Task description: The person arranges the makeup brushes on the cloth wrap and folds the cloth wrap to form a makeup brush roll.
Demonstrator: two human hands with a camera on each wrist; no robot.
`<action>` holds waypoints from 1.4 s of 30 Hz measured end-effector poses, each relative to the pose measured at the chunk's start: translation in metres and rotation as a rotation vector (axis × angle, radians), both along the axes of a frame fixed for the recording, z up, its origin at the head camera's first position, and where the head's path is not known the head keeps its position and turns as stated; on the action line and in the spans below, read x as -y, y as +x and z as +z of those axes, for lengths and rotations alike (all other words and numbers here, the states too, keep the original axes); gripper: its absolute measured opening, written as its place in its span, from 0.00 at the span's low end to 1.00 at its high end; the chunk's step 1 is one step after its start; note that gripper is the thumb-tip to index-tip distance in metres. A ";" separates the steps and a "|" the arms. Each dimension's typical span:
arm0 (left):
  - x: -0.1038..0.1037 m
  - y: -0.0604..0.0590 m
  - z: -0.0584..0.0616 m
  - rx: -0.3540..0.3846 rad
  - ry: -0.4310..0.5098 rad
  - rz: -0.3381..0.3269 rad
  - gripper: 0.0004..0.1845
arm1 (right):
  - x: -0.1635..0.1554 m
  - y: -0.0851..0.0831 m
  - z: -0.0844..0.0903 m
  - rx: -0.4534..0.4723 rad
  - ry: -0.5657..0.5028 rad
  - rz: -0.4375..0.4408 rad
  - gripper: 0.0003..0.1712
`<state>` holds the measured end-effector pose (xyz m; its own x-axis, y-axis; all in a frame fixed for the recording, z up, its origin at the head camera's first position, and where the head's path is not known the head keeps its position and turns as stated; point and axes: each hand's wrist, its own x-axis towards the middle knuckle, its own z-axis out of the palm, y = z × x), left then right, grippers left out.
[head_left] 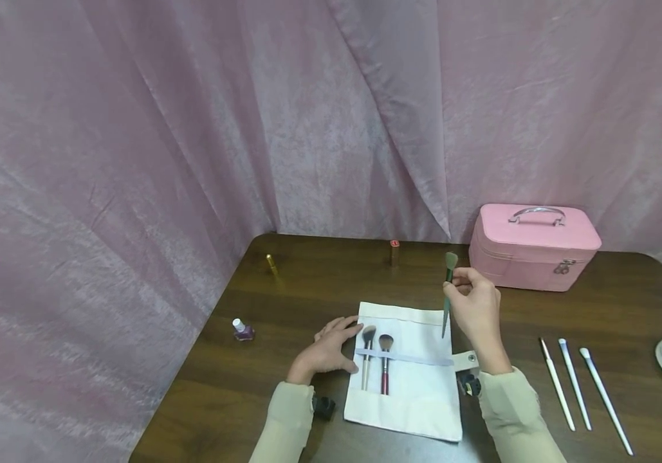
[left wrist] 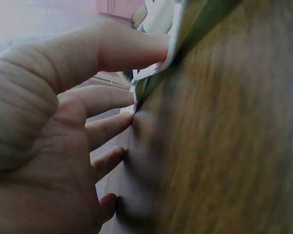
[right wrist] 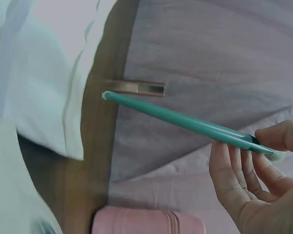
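One slim green makeup brush with pale green bristles [right wrist: 178,117] is pinched between the thumb and fingers of the person's right hand [head_left: 475,308], bristles up, its handle pointing down over the right side of a white fabric brush roll [head_left: 412,415]. Whether the tip touches the cloth, I can't tell from here. The left hand [head_left: 326,350] is spread and has hold of nothing, thumb and fingertips touching the roll's left edge.

Under the roll's pale lilac elastic band [head_left: 423,359] sit a silver-handled brush with dark angled bristles [head_left: 366,370] and a red-handled brush with rounded bristles [head_left: 385,365]. Three slim white-handled brushes [head_left: 576,385] lie to the right on the brown wooden table [head_left: 307,283]; behind them stands a pink box-shaped case [head_left: 539,267].
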<state>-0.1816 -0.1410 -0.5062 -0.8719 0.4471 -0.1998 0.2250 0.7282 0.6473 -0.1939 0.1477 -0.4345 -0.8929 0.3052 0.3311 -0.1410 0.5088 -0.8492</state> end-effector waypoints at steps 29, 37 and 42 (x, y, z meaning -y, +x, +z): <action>0.000 0.000 -0.002 -0.001 -0.010 0.013 0.46 | 0.043 -0.013 -0.037 0.192 -0.135 0.148 0.11; 0.000 0.000 -0.002 -0.005 -0.005 0.012 0.45 | 0.042 -0.016 -0.042 0.260 -0.178 0.158 0.11; -0.001 0.000 -0.001 -0.001 -0.004 0.016 0.45 | 0.039 -0.015 -0.045 0.350 -0.177 0.168 0.12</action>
<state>-0.1819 -0.1399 -0.5073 -0.8793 0.4319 -0.2008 0.2136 0.7345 0.6441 -0.2093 0.1088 -0.4794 -0.9843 0.1707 -0.0451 0.1026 0.3451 -0.9330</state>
